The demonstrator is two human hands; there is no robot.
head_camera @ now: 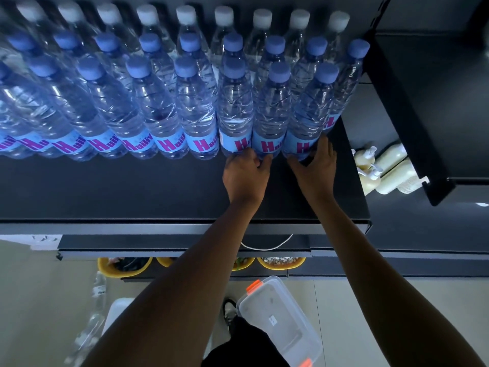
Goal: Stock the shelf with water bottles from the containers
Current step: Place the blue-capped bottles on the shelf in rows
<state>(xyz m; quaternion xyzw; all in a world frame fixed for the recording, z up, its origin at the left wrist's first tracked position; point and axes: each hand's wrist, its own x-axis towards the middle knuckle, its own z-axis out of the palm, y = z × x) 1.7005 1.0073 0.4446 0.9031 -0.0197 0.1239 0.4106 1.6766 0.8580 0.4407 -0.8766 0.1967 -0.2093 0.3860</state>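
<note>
Nine white-capped bottles are ranked behind blue-capped bottles on the shelf, where the rightmost front bases are gripped by the curled left hand and right hand.

Shelf deck bare in front of water bottles: open lane along the front edge. Bottles packed touching, several rows deep. Black side panel walls the right end
</note>
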